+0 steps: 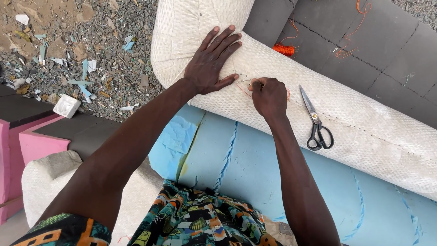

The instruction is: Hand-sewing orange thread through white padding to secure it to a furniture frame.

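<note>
Pressing my left hand (210, 61) flat and open on the big white woven roll (282, 86), I pinch the orange thread (244, 89) in my closed right hand (269, 96) at the seam. Small stitch holes run along the roll toward the far end, so I think much of the seam is left to sew. Black scissors (317, 124) lie on the roll beside my right hand. Blue foam (227, 150) sits under it, grey foam (382, 50) behind. Outside, the gravel ground (91, 54) has scraps on it.

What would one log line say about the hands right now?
left hand: flat on white woven roll | right hand: pinching orange thread | scissors: lying on roll
</note>
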